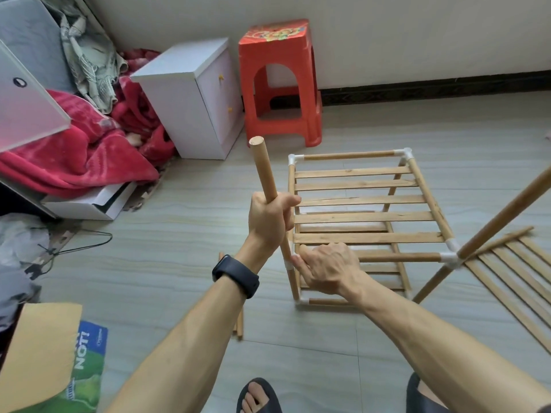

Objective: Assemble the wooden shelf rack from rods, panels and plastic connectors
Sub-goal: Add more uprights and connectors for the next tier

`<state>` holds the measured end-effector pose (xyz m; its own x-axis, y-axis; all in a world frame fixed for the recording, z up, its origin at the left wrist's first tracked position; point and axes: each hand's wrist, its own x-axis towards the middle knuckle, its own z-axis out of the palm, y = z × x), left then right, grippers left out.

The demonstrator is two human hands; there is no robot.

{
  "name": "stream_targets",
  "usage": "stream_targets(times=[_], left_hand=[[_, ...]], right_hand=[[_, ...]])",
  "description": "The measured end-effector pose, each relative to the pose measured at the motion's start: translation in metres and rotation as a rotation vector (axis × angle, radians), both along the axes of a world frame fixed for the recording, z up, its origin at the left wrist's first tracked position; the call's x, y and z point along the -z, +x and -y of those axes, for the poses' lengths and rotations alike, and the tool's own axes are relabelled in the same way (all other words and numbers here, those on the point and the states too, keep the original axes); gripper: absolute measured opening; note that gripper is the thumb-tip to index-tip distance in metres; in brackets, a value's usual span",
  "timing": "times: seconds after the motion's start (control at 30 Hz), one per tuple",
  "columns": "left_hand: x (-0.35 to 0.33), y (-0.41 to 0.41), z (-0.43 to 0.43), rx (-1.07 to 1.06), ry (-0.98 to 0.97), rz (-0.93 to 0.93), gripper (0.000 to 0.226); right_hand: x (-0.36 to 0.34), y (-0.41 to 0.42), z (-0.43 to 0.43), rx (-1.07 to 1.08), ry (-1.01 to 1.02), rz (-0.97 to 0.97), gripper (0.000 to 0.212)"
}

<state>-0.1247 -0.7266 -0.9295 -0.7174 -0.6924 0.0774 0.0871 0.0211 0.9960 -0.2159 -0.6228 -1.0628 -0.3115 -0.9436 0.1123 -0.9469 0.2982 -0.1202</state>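
A red stool (280, 84) and a white cabinet (185, 99) stand by the wall behind the half-built rack (363, 201), which sits on the floor (179, 248). A red blanket (74, 150) is heaped to the left, and a loose slatted panel (512, 281) on the right is cut off at the edge of view. Spare rods (239, 326) lie mostly hidden under the left forearm. The left hand (268, 219) grips a rod (262, 171) in its fist. The rod's lower end meets the rack's near-left connector (288, 266) (half covered). The right hand (328, 269) holds that connector, thumb on the plastic, fingers curled out of sight.
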Motion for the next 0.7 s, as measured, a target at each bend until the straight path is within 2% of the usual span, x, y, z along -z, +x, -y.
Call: stream_targets(times=[0.23, 0.43, 0.5, 0.57, 0.63, 0.7], left_hand=[[-0.006, 0.0, 0.006, 0.16, 0.045, 0.03, 0.044], [-0.002, 0.005, 0.002, 0.151, 0.037, -0.003, 0.043], [0.002, 0.003, -0.007, 0.037, 0.01, -0.018, 0.042], [0.005, 0.0, -0.023, -0.179, -0.025, 0.0, 0.05], [0.002, -0.003, -0.04, -0.355, -0.037, 0.027, 0.049], [-0.023, -0.011, -0.042, -0.446, -0.077, -0.052, 0.055]], right_hand=[[-0.003, -0.003, 0.001, 0.039, 0.101, -0.087, 0.084], [-0.002, -0.001, 0.005, 0.1, 0.099, -0.083, 0.085], [-0.003, -0.001, 0.004, 0.097, 0.103, -0.077, 0.086], [-0.006, -0.002, 0.005, 0.088, 0.106, -0.077, 0.09], [-0.005, 0.0, 0.003, 0.085, 0.122, -0.071, 0.097], [-0.003, -0.001, 0.003, 0.094, 0.129, -0.06, 0.101]])
